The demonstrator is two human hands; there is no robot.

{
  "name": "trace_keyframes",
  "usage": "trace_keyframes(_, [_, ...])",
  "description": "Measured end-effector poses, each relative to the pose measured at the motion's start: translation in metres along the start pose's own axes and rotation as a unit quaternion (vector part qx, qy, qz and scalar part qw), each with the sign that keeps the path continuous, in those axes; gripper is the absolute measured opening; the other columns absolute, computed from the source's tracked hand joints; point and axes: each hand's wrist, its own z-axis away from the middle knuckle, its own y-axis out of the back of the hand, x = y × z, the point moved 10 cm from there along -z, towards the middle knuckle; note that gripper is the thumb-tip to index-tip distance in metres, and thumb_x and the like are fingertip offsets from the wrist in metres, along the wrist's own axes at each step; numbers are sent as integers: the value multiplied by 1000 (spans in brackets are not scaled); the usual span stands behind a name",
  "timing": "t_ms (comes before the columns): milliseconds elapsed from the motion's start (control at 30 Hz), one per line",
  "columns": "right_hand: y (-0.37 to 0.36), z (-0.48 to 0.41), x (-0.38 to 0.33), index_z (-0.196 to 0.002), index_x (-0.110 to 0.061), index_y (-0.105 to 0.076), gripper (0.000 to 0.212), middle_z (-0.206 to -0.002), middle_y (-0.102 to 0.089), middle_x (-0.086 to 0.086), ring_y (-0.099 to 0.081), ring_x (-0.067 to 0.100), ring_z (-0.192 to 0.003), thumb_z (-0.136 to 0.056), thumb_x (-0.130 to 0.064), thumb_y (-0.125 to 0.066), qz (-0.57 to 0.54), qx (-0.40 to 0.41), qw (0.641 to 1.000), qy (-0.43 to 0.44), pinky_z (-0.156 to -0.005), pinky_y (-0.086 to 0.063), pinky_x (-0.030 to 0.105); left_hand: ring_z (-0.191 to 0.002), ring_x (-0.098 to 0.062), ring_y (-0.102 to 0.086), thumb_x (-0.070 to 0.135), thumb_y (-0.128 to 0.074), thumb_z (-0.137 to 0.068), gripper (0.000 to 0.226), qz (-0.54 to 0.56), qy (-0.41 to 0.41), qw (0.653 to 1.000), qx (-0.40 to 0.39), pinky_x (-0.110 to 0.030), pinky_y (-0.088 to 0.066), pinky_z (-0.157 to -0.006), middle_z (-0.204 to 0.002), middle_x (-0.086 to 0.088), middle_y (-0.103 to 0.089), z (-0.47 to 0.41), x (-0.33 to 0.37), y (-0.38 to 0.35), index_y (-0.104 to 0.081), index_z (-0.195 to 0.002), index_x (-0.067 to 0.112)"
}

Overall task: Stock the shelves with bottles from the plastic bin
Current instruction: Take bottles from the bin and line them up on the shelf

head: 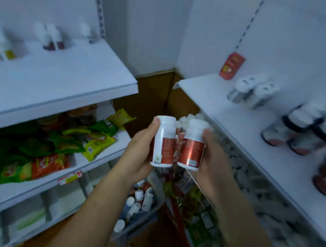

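My left hand grips a white bottle with a red label, held upright at chest height. My right hand grips a second white bottle with a red label right beside it; the two bottles almost touch. Below my hands stands the clear plastic bin with several white-capped bottles lying inside. On the white shelf at the right stand several similar bottles in a blurred row.
A white shelf at the left carries a few small bottles at its back. The shelf under it holds green and orange snack packets. A red box stands on the right shelf. Brown cardboard fills the corner.
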Motion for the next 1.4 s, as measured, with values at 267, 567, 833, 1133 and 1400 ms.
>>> trace_keyframes(267, [104, 107, -100, -143, -8, -59, 65, -121, -71, 25, -75, 36, -98, -103, -57, -47, -40, 148, 980, 123, -71, -65, 47, -111, -38, -72, 61, -56, -91, 67, -111, 67, 975, -180, -52, -55, -101, -122, -22, -75, -4, -57, -173, -76, -124, 6])
trace_keyframes(567, [206, 232, -127, -135, -18, -64, 36, -132, -69, 19, -65, 39, -116, -103, -28, -51, -38, 242, 950, 193, -93, -56, 57, -118, -43, -70, 59, -53, -96, 55, -161, 141, 930, -298, -55, -60, -93, -124, -19, -75, 47, -159, -288, -79, -120, 17])
trace_keyframes(833, [274, 297, -130, -134, -12, -66, 41, -129, -71, 17, -67, 34, -122, -95, -26, -60, -42, 259, 942, 208, -102, -56, 54, -128, -41, -65, 42, -57, -104, 50, -171, 132, 923, -319, -58, -47, -113, -133, -22, -70, 87, -222, -340, -66, -136, 5])
trace_keyframes(1133, [363, 336, -152, -130, -23, -66, 32, -118, -78, -4, -74, 16, -108, -98, -28, -68, 122, 348, 900, 234, -93, -62, 40, -115, -24, -74, 26, -65, -99, 34, -284, -3, 912, -298, -50, -57, -103, -123, -3, -78, 106, -262, -391, -67, -133, 21])
trace_keyframes(1400, [419, 319, -180, -137, -26, -57, 46, -125, -69, -13, -67, -6, -107, -96, -23, -75, 209, 408, 850, 258, -79, -55, 13, -116, -11, -70, 28, -69, -102, 34, -359, -99, 876, -308, -40, -60, -99, -126, 11, -73, 83, -285, -425, -63, -134, 35])
